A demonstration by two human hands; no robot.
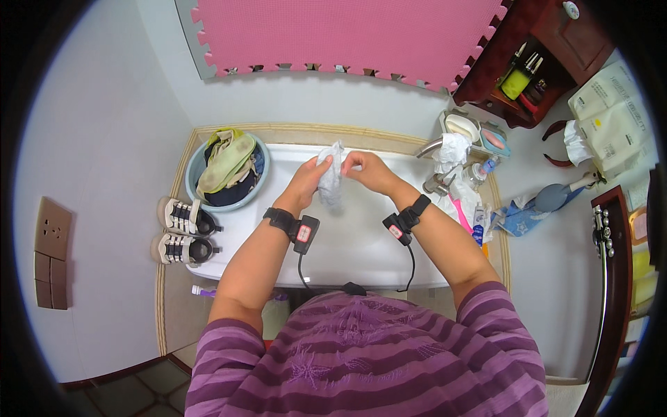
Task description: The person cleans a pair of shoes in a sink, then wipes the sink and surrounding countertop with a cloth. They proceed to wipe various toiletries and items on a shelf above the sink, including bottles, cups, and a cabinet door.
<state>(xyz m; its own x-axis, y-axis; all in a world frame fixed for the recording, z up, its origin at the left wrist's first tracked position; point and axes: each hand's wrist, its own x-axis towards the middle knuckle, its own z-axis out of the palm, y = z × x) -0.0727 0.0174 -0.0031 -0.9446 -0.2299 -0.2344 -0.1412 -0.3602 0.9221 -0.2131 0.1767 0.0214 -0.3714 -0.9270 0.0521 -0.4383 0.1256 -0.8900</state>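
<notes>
Over the white washbasin (pixel 365 255), my left hand (pixel 306 180) holds a light grey cloth (pixel 330 185), possibly a small garment, with the thumb pressed on its near face. The cloth hangs limp, its lower end loose above the basin. Just to its right is my right hand (pixel 371 171), fingers curled and fingertips close to the cloth's edge. Whether those fingertips pinch the cloth is not clear.
At left, a blue plastic tub (pixel 192 180) holds crumpled clothes (pixel 224 161). A pair of strapped shoes (pixel 180 247) sits beside it. A faucet (pixel 436 183), soap dishes (pixel 462 127), a clear bottle (pixel 474 174) and tubes (pixel 478 224) crowd the right side. A wooden cabinet (pixel 568 36) hangs above.
</notes>
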